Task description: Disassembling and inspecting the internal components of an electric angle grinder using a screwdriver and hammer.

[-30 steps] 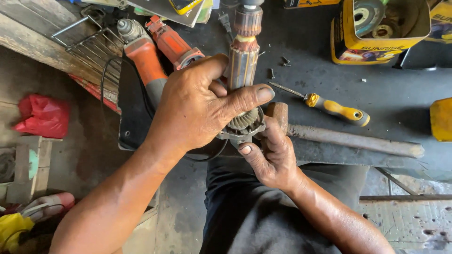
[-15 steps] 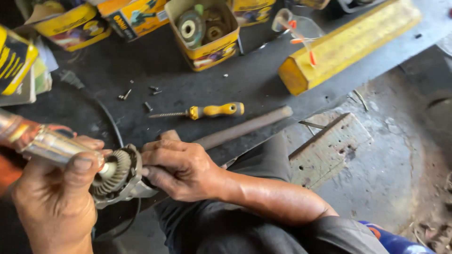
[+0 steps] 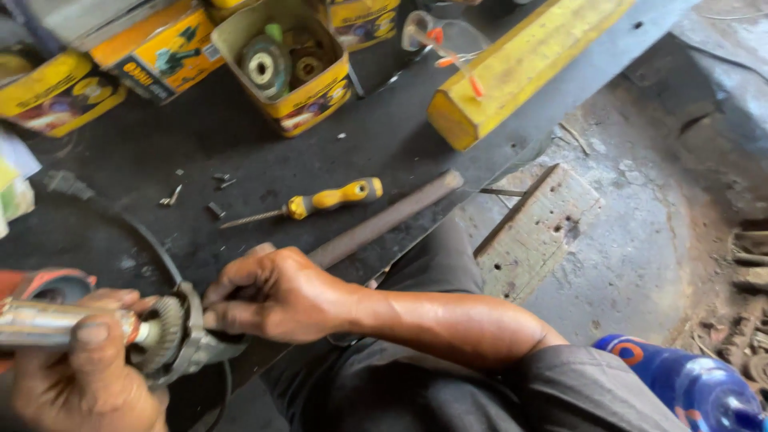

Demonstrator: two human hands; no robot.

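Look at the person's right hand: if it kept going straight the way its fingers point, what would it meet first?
The right hand points left, its fingertips at the grey metal housing round the armature's fan. That housing comes first; it looks already touched, though depth is hard to judge. The left hand grips the armature behind it.

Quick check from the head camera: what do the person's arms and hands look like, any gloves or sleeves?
Both hands are bare: no gloves, rings or watch visible. The left hand shows only to the wrist. The right hand leads to an uncovered forearm, bare up to the elbow, with no sleeve in view.
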